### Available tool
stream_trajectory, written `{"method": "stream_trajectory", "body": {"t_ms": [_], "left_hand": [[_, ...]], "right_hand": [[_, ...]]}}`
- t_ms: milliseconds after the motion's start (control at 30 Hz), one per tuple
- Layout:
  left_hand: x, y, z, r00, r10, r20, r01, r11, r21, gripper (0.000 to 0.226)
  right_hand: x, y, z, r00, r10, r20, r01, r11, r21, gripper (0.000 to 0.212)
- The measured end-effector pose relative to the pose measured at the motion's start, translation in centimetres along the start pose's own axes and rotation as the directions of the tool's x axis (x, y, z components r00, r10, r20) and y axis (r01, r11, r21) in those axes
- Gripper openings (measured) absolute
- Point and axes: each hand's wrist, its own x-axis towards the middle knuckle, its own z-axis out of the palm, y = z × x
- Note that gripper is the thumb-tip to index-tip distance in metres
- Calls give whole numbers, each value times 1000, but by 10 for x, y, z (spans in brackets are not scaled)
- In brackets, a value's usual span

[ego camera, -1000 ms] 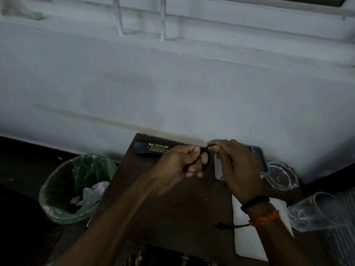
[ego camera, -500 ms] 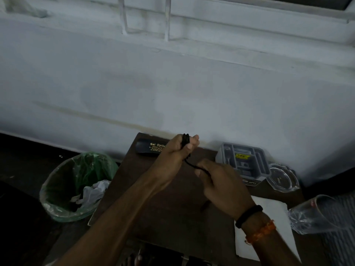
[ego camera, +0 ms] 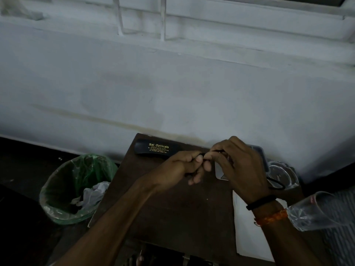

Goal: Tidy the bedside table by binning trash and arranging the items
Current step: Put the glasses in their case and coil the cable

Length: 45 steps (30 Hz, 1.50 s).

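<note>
Over the dark wooden bedside table [ego camera: 172, 212] my left hand [ego camera: 182, 166] and my right hand [ego camera: 238, 167] meet, both pinching a thin black cable [ego camera: 276, 184]. Most of the cable is hidden in my fists; a loop of it trails out to the right of my right wrist. A black spectacle case [ego camera: 151, 148] with gold lettering lies at the table's back left, just beyond my left hand. A grey box [ego camera: 258, 152] is mostly hidden behind my right hand.
A bin lined with a green bag [ego camera: 76, 189], with crumpled paper inside, stands on the floor to the left of the table. A white sheet [ego camera: 247, 231], a clear round lid [ego camera: 282, 175] and a clear plastic cup [ego camera: 317, 212] lie at the right. A white wall backs the table.
My right hand has come back up and right to meet the left over the grey box. My left hand has dropped slightly, and the cable now loops out to the right.
</note>
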Motion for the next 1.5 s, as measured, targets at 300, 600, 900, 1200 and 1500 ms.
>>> {"method": "stream_trajectory", "body": {"t_ms": [300,600,900,1200,1500], "left_hand": [[-1,12,-2,988,-29,-153,-68,802,-593,17],[7,12,-9,938,20,-347,-279,639,-717,24],[14,-19,-3,911,82,-404,-91,996,-2,24],[5,-13,-2,989,98,-115,-77,982,172,28],[-1,2,5,995,-6,-101,-16,978,-209,25]], "right_hand": [[-7,-3,22,973,209,93,-222,961,165,30],[-14,-28,25,927,172,333,-199,979,49,29],[-11,-41,10,915,62,399,-3,989,-146,4],[-1,-13,-7,980,-48,194,97,963,-253,20],[-1,1,2,986,129,108,-134,990,40,28]]}}
